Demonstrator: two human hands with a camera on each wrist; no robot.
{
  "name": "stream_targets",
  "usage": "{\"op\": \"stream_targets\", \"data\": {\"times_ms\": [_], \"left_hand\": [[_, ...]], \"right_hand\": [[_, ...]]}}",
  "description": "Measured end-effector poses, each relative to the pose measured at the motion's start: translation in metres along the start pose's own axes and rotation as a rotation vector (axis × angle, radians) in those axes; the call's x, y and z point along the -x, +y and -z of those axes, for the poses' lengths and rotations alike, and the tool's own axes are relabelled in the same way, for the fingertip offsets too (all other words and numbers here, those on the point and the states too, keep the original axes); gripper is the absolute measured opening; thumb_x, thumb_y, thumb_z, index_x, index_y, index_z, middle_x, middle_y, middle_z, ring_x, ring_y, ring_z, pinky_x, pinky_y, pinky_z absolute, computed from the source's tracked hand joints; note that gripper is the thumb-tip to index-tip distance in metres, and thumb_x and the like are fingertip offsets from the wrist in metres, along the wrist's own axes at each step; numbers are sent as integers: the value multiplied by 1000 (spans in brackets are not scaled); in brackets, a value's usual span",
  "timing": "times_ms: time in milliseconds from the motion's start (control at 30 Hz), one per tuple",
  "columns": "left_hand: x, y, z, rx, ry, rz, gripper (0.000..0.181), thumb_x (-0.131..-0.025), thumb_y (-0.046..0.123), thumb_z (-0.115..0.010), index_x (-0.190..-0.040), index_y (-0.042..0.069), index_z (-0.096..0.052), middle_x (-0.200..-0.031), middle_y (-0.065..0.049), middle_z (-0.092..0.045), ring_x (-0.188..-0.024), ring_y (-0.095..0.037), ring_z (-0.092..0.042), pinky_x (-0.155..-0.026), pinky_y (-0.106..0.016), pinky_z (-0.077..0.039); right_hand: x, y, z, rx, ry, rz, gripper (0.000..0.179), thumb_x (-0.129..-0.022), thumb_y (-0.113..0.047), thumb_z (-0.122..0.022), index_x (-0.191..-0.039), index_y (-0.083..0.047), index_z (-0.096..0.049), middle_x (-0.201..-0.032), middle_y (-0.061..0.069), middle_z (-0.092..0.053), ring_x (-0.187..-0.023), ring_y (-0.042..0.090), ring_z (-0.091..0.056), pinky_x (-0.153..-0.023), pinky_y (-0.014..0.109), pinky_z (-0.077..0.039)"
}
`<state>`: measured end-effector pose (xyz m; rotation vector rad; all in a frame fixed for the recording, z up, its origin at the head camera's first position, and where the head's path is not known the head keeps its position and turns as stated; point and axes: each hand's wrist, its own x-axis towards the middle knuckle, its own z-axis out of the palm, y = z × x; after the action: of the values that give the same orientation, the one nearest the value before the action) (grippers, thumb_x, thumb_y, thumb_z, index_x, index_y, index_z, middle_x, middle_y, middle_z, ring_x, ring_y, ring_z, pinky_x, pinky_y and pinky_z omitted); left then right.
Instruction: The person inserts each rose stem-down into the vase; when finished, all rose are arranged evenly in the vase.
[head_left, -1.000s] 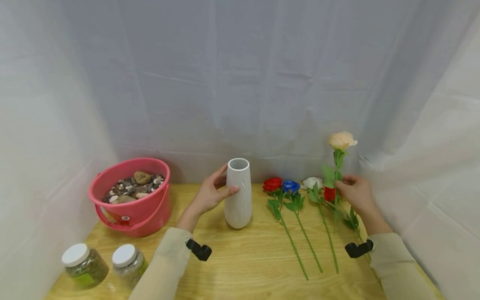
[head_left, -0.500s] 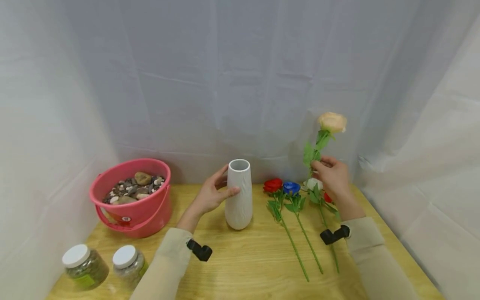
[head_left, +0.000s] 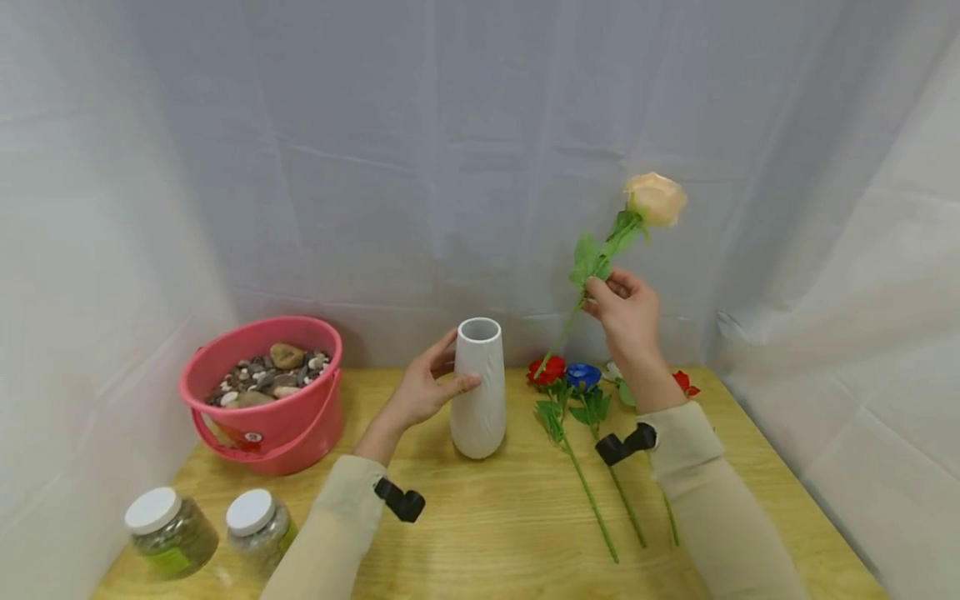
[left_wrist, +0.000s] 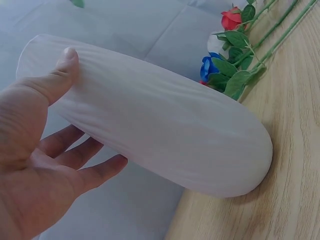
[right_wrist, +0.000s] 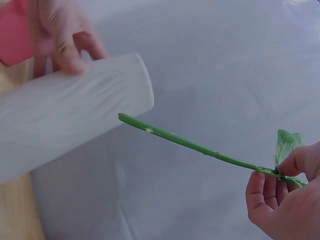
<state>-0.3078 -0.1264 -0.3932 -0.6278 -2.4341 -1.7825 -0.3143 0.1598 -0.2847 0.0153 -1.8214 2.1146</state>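
- The right hand (head_left: 628, 317), right of centre in the head view, pinches a green stem (head_left: 567, 323) between thumb and fingertips, just below the leaves (head_left: 587, 260).
- That stem belongs to a peach rose (head_left: 656, 198), tilted, its bloom up and right of the hand, its bare end slanting down to the left.
- In the head view the bare end crosses in front of a red rose (head_left: 553, 367), right of the vase (head_left: 478, 417) and outside its mouth.
- The left hand (head_left: 422, 387), at centre left, holds the vase by its upper part, thumb on the near wall, fingers reaching round behind; in the left wrist view those fingers are spread.
- The white vase stands upright on the wooden table (head_left: 480, 533), mid-frame.
- Right of it, the red rose and a blue rose (head_left: 582, 375) lie side by side; a white rose (head_left: 612, 372) and another red bloom (head_left: 686, 384) are partly hidden by the right arm.
- At left sits a pink bucket (head_left: 303, 433) of stones (head_left: 285, 356).
- Lower left, two white-lidded jars (head_left: 176, 533) stand near each other.
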Motion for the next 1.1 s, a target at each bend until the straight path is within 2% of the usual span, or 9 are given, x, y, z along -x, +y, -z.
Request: {"op": "stream_targets", "data": {"times_ms": [133, 333, 633, 800, 1000, 1033, 1100], "left_hand": [[1, -1, 0, -17, 1, 10, 89, -96, 11, -79, -168, 8, -27, -158, -28, -49, -142, -48, -53, -118, -61, -44], [1, -1, 1, -22, -2, 6, 88, -96, 12, -78, -168, 8, -27, -159, -28, -48, -142, -48, -53, -117, -61, -44], [-1, -2, 3, -8, 4, 1, 88, -95, 10, -79, -167, 9, -28, -158, -28, -50, -142, -48, -53, -118, -60, -44], [0, -2, 3, -37, 13, 0, 89, -95, 12, -80, -167, 8, -28, -156, -28, -52, -140, -48, -55, -117, -60, -45], [-1, -5, 2, -23, 4, -20, 89, -95, 10, -79, -167, 6, -28, -157, -28, -50, -139, -48, -56, -118, -60, -45], [0, -5, 2, -20, 2, -23, 89, -95, 10, -79, -167, 6, -28, -157, -28, -50, -139, -48, -56, -118, -60, -45], [0, -4, 3, -19, 0, -32, 89, -94, 10, -80, -167, 6, -28, -158, -28, -49, -139, -48, -56, -117, -60, -45]], "right_hand": [[-1, -7, -16, -44, 9, 44, 19, -98, -2, -64, -116, -2, -59, -91, 0, -55, -83, 9, -66, -74, 24, -63], [-3, -15, -37, -126, 36, 105, 11, -96, 2, -65, -102, -7, -60, -85, -1, -60, -80, 10, -68, -70, 25, -63], [-3, -11, -63, -229, 86, 138, 11, -96, 5, -66, -100, -6, -64, -84, 0, -66, -79, 13, -69, -69, 24, -63], [0, 0, -72, -186, 55, 151, 9, -96, 4, -66, -103, -2, -65, -88, 3, -67, -78, 10, -67, -70, 24, -63], [7, 16, -77, -120, 12, 103, 14, -97, -1, -66, -111, 2, -66, -91, 2, -67, -82, 10, -68, -74, 24, -64], [8, 18, -77, -109, 8, 98, 16, -97, -1, -66, -113, 2, -66, -92, 2, -67, -81, 10, -68, -78, 28, -65], [10, 24, -79, -103, 12, 93, 18, -96, 0, -66, -113, 4, -67, -91, 1, -67, -79, 8, -68, -76, 27, -65]]}}
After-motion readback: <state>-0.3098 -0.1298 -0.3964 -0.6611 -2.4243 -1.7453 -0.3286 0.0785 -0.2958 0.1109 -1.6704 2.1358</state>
